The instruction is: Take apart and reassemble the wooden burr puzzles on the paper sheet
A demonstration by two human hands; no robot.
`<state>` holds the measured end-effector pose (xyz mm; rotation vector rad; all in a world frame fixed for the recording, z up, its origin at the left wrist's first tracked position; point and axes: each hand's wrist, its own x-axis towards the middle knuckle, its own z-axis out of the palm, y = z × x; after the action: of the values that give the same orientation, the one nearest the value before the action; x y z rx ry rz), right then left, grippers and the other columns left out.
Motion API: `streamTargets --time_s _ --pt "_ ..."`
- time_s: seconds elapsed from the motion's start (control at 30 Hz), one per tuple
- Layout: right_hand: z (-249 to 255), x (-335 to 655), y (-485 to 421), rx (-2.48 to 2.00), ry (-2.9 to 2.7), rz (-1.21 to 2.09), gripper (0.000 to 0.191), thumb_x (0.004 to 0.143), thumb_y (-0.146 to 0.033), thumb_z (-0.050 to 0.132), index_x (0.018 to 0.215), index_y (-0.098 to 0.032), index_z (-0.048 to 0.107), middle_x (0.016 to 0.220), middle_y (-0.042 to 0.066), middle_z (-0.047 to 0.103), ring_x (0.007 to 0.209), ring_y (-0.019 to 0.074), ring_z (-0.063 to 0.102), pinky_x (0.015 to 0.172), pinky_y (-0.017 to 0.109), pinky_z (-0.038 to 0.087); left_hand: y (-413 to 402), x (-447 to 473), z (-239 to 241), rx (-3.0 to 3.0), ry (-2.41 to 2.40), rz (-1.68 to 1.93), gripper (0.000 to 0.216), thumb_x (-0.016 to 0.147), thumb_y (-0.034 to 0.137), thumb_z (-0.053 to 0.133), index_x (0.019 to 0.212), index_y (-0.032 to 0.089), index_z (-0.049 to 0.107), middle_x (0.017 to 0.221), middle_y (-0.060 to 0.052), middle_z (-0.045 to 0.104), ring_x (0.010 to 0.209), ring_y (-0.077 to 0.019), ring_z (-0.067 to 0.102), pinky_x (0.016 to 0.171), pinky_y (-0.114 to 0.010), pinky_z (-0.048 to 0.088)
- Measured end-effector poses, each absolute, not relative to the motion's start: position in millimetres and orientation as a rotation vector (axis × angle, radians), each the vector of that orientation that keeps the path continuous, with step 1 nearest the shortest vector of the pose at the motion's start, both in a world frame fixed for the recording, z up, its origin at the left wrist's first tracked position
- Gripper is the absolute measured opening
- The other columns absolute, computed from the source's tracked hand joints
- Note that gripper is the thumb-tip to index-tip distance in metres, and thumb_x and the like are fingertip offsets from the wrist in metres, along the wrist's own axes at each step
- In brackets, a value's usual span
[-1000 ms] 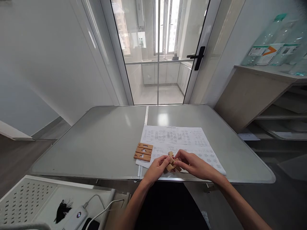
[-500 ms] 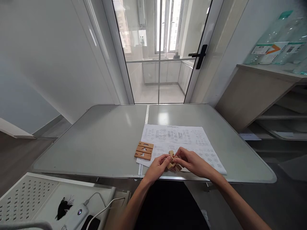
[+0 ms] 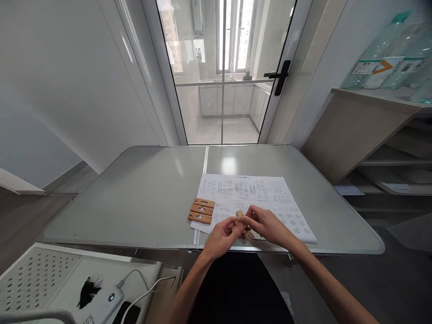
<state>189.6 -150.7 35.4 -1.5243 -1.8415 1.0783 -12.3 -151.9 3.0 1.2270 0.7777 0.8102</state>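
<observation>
The left hand (image 3: 221, 234) and the right hand (image 3: 266, 225) met over the near edge of the counter (image 3: 141, 198), each grip closed on the same small wooden puzzle (image 3: 241, 223). The fingertips of both pinched it from opposite sides, so that only a stub at the top and a bit at the lower right showed. It seemed to be a few notched bars crossed together, though the fingers hid too much to be sure. The puzzle sat just above the near part of an instruction sheet (image 3: 249, 191), which lay flat right of the counter's middle seam and reached close to the near edge. Three loose wooden bars (image 3: 201, 211) lay side by side, touching, at the sheet's left border, just left of the left hand. The counter was a grey, glossy folding top; its whole left half and the far strip beyond the sheet were bare, and the right end past the sheet was bare too. Beyond the far edge stood a glass door (image 3: 222, 67) with a black handle (image 3: 278, 76). Off the right edge stood a shelf unit (image 3: 371, 130) with clear bottles (image 3: 388, 54) on top. Below the near left corner sat a white perforated tray (image 3: 40, 274) with a power bank (image 3: 104, 301) and its cable (image 3: 148, 292), well apart from the hands.
</observation>
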Motion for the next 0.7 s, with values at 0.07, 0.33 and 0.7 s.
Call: streamTargets --time_s 0.07,0.33,0.7 --pt "35 188 -151 -1.55 -1.832 1.059 0.04 0.101 -0.06 0.056 0.084 -0.024 0.059 0.08 0.003 0.076 0.071 0.021 0.066 0.064 0.03 0.043 -153 -13 3 1.253 0.776 0.816 0.044 0.094 0.054 0.076 0.119 0.017 0.076 0.104 -0.01 0.081 0.097 -0.0256 0.076 0.09 -0.035 0.058" --pt "31 188 -152 -1.619 -1.715 1.084 0.04 0.096 -0.06 0.064 0.079 -0.024 0.06 0.075 0.003 0.074 0.067 0.0213 0.063 0.061 0.031 0.039 -154 -14 -2 1.361 0.783 0.783 0.045 0.099 0.054 0.07 0.126 0.017 0.072 0.107 -0.009 0.079 0.097 -0.0245 0.075 0.089 -0.036 0.059" --pt "18 178 -149 -1.363 -1.462 1.389 0.058 0.092 -0.082 0.051 0.084 -0.025 0.052 0.063 -0.004 0.063 0.051 0.0147 0.056 0.06 0.03 0.049 -152 -14 -10 1.22 0.83 0.923 0.057 0.092 0.054 0.079 0.134 0.02 0.06 0.108 -0.007 0.078 0.102 -0.0231 0.075 0.093 -0.035 0.057"
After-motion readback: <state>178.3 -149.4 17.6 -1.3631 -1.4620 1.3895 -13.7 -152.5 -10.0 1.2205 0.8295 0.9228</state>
